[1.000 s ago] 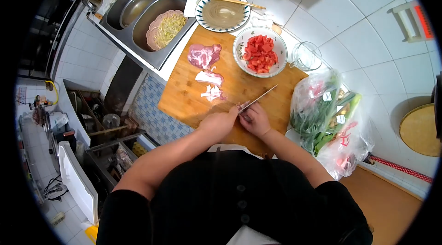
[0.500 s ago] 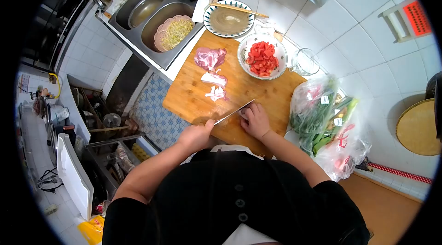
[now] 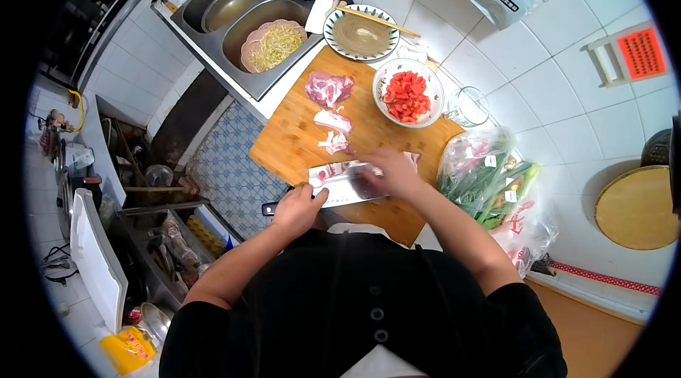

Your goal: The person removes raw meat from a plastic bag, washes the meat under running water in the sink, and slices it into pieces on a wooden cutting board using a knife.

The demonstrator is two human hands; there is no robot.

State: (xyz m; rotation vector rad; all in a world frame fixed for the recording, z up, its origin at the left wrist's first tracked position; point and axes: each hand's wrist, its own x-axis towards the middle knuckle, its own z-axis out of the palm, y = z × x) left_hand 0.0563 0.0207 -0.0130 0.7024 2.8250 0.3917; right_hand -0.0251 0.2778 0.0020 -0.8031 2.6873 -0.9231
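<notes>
My left hand (image 3: 296, 210) grips a broad cleaver (image 3: 347, 190) where handle and blade meet, the black handle end poking out to the left. The blade is turned flat, low over the front of the wooden cutting board (image 3: 284, 144). Cut meat (image 3: 330, 171) lies along the blade's far edge. Smeared by motion, my right hand (image 3: 391, 172) is over the blade's right end; its fingers cannot be made out. Another bit of meat (image 3: 413, 158) shows just beyond it. Farther back on the board are a meat chunk (image 3: 329, 88), a fatty slice (image 3: 333, 120) and small pieces (image 3: 334, 142).
A bowl of chopped tomato (image 3: 407, 96) stands at the board's back right, near a patterned plate (image 3: 362, 34) with chopsticks (image 3: 376, 19) across it. A glass (image 3: 468, 107) and bagged greens (image 3: 486, 179) are on the right. Bean sprouts (image 3: 275, 48) sit in the sink (image 3: 230, 41).
The cleaver has gone from edge-down to flat, with cut meat now along it. My left hand has shifted its hold toward the blade. My right hand has moved over the blade's right end.
</notes>
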